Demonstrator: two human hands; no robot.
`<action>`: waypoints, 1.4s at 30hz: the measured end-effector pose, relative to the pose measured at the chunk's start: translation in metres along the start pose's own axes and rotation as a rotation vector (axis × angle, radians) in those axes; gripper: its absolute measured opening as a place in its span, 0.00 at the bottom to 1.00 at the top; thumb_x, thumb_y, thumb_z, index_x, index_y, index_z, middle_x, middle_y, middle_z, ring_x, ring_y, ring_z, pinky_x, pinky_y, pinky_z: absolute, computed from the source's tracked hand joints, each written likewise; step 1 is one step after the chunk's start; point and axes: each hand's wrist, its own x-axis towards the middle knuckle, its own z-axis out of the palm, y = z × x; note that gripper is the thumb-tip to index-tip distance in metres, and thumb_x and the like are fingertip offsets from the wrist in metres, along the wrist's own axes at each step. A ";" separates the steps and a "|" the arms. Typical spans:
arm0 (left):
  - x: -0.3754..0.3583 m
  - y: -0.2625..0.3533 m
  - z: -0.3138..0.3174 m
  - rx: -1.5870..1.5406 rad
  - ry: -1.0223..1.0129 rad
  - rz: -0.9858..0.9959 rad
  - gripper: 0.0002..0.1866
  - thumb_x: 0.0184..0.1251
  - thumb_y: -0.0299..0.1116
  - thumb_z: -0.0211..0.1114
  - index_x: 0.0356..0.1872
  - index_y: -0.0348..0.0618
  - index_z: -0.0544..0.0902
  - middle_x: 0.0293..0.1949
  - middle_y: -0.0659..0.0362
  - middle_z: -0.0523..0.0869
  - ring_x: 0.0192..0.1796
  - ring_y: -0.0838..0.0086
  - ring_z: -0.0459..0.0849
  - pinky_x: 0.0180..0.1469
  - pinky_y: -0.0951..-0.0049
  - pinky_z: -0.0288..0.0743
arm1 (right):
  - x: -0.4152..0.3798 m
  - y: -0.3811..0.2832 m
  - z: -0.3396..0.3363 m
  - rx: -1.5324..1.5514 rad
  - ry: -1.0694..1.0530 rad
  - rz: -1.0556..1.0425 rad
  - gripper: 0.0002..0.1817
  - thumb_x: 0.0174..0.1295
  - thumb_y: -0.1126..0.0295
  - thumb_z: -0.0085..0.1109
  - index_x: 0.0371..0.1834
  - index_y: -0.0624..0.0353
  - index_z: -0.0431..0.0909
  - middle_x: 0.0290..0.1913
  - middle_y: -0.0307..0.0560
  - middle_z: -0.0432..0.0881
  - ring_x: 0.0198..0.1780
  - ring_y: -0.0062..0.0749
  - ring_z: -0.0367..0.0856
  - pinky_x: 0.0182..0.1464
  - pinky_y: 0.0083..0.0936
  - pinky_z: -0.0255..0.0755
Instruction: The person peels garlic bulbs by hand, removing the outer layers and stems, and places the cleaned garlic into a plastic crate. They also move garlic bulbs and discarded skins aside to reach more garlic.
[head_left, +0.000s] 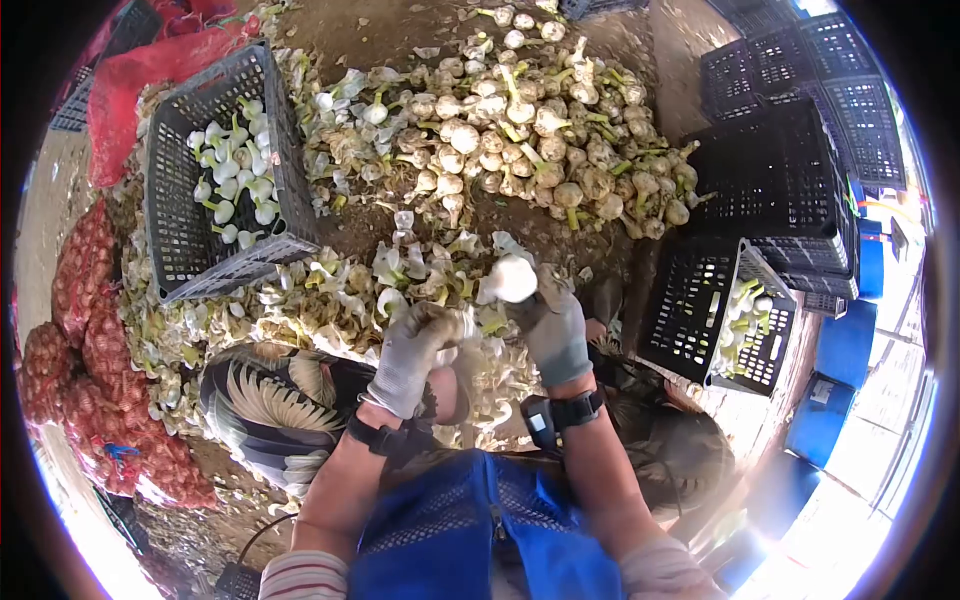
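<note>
My right hand [553, 335], in a pale, dirty work glove, is closed on a white garlic bulb [516, 279]. Loose pale skin hangs beside the bulb. My left hand [405, 358], gloved too, has its fingers curled together to the left of the bulb and apart from it; what they pinch, if anything, I cannot make out. Beneath both hands lies a litter of garlic skins and leaves [340, 310]. Beyond them rises a large heap of unpeeled garlic bulbs [530, 140] with short cut stems.
A dark crate [283, 160] at left holds clean white garlic bulbs [236, 170]. At right, another crate [680, 310] lies beside stacked black crates [770, 170], with pale-green stemmed pieces [745, 325] inside. Filled red mesh sacks [110, 380] and blue containers [845, 345] flank the area.
</note>
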 end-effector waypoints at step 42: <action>-0.001 -0.004 0.011 0.268 0.098 0.389 0.24 0.64 0.30 0.66 0.61 0.34 0.76 0.44 0.56 0.85 0.44 0.74 0.83 0.51 0.73 0.76 | -0.007 0.050 -0.008 -0.927 0.029 -0.465 0.17 0.59 0.81 0.50 0.49 0.72 0.81 0.23 0.39 0.78 0.23 0.15 0.68 0.25 0.21 0.62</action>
